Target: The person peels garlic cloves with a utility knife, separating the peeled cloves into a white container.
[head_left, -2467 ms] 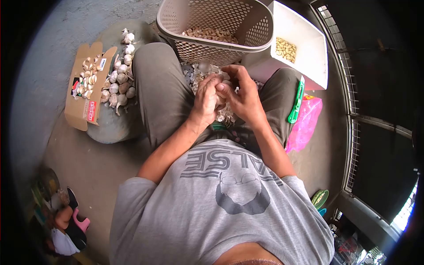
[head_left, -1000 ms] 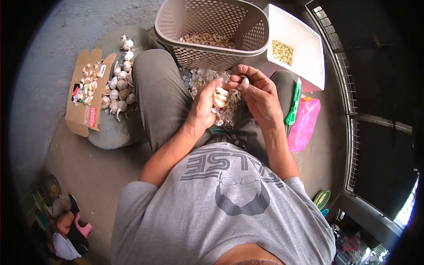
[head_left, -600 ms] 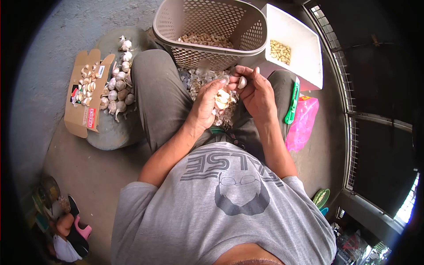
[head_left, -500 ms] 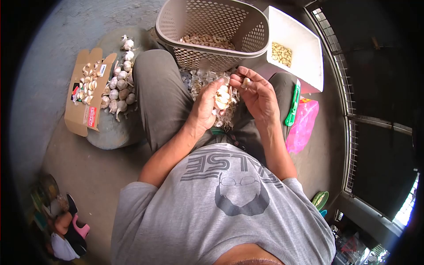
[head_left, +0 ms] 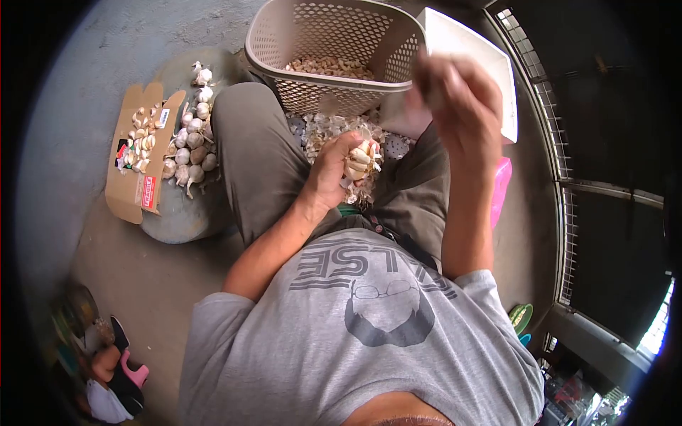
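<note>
My left hand (head_left: 330, 170) is wrapped round an opened garlic bulb (head_left: 359, 160), its pale cloves facing up, above a heap of garlic skins (head_left: 330, 135) between my legs. My right hand (head_left: 465, 106) is raised in front of the white box (head_left: 506, 85), close to the right side of the basket. Motion smears its fingers, and whatever they may hold cannot be made out. Loose cloves (head_left: 330, 67) lie inside the brown perforated basket (head_left: 334, 86).
At the left, whole garlic bulbs (head_left: 194, 138) lie on a round grey surface (head_left: 177, 228) beside a cardboard piece (head_left: 124, 186) with cloves on it. A pink bag (head_left: 501, 186) is at the right. Part of another person (head_left: 106, 376) shows at the lower left.
My right hand has moved up and right, away from the bulb, to in front of the white box. My left hand stays in place round the bulb. The green cutter is now hidden.
</note>
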A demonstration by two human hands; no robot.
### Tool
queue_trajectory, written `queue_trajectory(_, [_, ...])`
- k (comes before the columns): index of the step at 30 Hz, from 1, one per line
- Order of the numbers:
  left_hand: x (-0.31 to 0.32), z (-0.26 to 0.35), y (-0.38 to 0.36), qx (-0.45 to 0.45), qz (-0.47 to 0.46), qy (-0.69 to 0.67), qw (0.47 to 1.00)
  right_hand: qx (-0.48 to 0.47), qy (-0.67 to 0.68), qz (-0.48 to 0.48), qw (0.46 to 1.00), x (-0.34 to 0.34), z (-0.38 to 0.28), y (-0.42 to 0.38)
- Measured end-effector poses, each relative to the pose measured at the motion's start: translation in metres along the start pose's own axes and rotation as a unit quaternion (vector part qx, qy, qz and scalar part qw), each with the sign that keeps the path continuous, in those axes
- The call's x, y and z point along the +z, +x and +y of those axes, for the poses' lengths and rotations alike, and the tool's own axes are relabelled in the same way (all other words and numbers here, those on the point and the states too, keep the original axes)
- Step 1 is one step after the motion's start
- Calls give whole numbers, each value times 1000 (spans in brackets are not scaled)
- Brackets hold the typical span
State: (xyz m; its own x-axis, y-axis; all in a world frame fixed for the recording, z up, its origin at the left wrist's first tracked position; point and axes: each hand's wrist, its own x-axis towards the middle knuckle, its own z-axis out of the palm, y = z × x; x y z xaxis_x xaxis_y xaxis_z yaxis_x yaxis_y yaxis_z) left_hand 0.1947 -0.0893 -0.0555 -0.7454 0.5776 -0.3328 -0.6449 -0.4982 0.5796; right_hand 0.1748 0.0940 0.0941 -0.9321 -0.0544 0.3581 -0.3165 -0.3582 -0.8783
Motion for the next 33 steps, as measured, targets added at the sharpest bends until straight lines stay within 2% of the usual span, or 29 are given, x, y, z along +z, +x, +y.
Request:
queue_trajectory(1, [-3, -1, 1, -12, -11, -17, 1000, -27, -233, 48, 971, -3, 14, 17])
queue_trajectory(2, [-4, -2, 1, -24, -21, -35, 999, -50, -453, 92, 885, -7, 24, 30])
queue_trajectory(3, [10, -1, -1, -11, 35, -45, 998, -118, -527, 71, 838, -15, 31, 29])
queue_trajectory(4, [7, 2, 1, -5, 15, -44, 999, -186, -594, 45, 781, -16, 38, 28])
queue_trajectory(5, [2, 3, 2, 5, -1, -47, 999, -21, -427, 21, 904, -11, 44, 11])
queue_trajectory(6, [-3, 2, 0, 12, -13, -52, 998, 52, -364, -14, 930, -3, 47, -6])
queue_trajectory(8, [5, 7, -4, 35, 6, -62, 997, 155, -427, -111, 884, 5, 51, -30])
queue_trajectory(10, [9, 5, -2, 54, 37, -45, 997, 137, -477, -122, 859, 1, 70, -49])
queue_trajectory(13, [10, -4, 4, 88, 81, 19, 993, 201, -409, -19, 890, 3, 73, -68])
queue_trajectory(16, [5, 4, -1, 38, 57, 23, 997, 193, -396, 49, 897, 1, 74, -68])
queue_trajectory(18, [7, 3, 1, 31, 82, 13, 996, 213, -386, 67, 895, -1, 73, -65])
queue_trajectory(21, [2, 2, 1, 31, 86, -12, 996, 90, -459, 48, 883, -5, 77, -63])
queue_trajectory(24, [-5, 0, 3, 45, 83, -4, 996, 173, -423, 22, 889, 3, 69, -64])
queue_trajectory(27, [0, 0, 3, 66, 86, 15, 994, 226, -469, -61, 852, 5, 72, -68])
queue_trajectory(31, [2, 2, 0, 66, 72, 19, 995, 274, -316, -6, 908, -4, 91, -79])
queue_trajectory(33, [2, 3, -1, 72, 75, 8, 995, 313, -188, 39, 930, -4, 94, -85])
